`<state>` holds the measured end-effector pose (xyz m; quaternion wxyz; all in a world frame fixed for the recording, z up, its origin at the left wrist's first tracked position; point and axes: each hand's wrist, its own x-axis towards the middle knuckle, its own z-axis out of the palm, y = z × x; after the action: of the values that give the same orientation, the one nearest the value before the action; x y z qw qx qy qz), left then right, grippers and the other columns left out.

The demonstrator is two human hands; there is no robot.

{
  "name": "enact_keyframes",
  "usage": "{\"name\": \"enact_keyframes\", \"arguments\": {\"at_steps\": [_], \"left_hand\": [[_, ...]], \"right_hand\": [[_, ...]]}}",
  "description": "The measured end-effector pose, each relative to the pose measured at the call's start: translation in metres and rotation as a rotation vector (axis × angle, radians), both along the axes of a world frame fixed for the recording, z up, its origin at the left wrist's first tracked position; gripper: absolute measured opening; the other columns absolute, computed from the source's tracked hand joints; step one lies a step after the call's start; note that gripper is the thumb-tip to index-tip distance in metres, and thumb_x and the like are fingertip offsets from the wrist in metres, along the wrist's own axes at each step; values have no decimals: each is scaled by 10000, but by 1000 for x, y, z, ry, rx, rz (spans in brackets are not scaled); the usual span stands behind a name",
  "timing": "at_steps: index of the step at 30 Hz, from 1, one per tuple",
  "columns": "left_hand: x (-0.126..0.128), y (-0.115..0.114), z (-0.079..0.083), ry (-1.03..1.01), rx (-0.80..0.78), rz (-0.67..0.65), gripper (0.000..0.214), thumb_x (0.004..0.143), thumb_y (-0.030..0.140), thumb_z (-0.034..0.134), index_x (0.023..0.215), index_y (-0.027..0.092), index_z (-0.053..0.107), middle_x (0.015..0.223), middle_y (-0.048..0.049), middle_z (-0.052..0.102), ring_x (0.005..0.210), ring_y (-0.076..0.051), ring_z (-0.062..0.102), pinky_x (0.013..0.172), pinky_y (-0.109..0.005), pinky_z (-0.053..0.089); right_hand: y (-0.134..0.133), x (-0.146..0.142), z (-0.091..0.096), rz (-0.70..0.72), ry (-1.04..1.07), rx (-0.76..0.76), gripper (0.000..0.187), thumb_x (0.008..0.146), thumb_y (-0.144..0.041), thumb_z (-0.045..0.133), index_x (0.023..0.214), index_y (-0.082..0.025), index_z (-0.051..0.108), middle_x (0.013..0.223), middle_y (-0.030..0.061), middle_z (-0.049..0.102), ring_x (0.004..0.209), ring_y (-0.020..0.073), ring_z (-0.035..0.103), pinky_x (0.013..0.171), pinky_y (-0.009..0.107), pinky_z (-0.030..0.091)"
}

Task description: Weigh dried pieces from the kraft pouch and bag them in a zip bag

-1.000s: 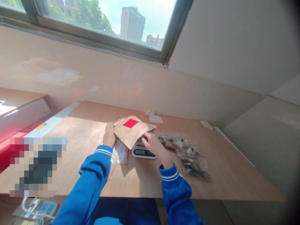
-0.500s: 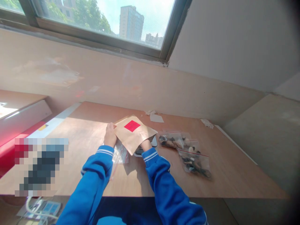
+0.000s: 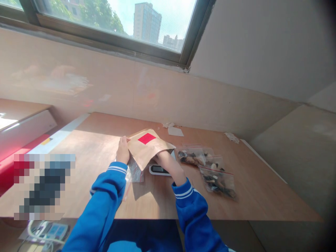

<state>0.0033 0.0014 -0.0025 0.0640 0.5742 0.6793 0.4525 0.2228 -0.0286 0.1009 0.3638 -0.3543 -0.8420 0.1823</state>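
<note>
Although two clear zip bags of dark and pale pieces (image 3: 204, 168) lay on the wooden table (image 3: 244, 196) outside it, a tan kraft envelope with a red square (image 3: 143, 150) was held up at the table's middle, pinched at its edge by the closed fingers of the left hand (image 3: 123, 151). The right hand (image 3: 164, 159) was hidden in its mouth, forearm angled over a black-and-white digital scale (image 3: 158, 170); whether that hand gripped anything, nobody could tell.
</note>
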Motion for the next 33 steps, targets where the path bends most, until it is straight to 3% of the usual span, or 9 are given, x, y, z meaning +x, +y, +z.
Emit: {"name": "enact_keyframes", "arguments": {"at_steps": [4,10,14,22,25,28,33], "left_hand": [[-1,-1,0,-49,1,-8,198,876,108,353,1002,217,460,1082,-68,528,1026,-206,548,929,-361,475],[1,-2,0,-58,4,-9,216,860,119,403,1044,216,463,1136,-79,530,1065,-215,555,929,-369,477],[1,-3,1,-46,22,-13,220,850,114,401,1034,217,463,1128,-84,535,1053,-217,568,919,-373,482],[2,-4,3,-39,10,-7,224,848,115,397,1041,213,454,1131,-89,532,1053,-222,573,924,-381,487],[2,-5,4,-23,-17,-5,247,842,92,394,1054,209,444,1154,-99,521,1070,-228,569,922,-386,489],[3,-6,5,-21,-42,8,272,826,73,412,1061,209,432,1165,-99,509,1065,-224,569,910,-384,489],[2,-5,3,-70,-61,21,274,820,187,550,1057,210,413,1136,-87,499,1011,-218,563,880,-377,483]], "right_hand": [[-14,7,13,111,-143,-36,273,940,-174,497,1121,-238,691,1185,64,691,1183,242,607,1036,388,478],[-15,20,12,75,-105,6,263,885,-58,532,940,-221,731,1036,63,730,1007,210,673,869,329,543],[-16,31,7,33,-7,50,217,915,-121,527,898,-224,717,937,50,722,902,194,679,809,313,544],[-31,53,13,-34,380,47,126,914,-218,594,884,-245,713,1038,46,725,1011,194,669,915,346,520],[-34,63,4,-142,496,10,77,887,-236,636,864,-236,709,1044,59,726,1014,208,668,909,368,520],[-29,69,-16,-244,579,-36,70,862,-273,660,841,-217,696,1022,79,728,1011,226,667,882,380,534],[-11,63,-56,-236,457,-82,124,864,-308,637,842,-202,697,1003,89,736,992,236,681,919,410,524]]}}
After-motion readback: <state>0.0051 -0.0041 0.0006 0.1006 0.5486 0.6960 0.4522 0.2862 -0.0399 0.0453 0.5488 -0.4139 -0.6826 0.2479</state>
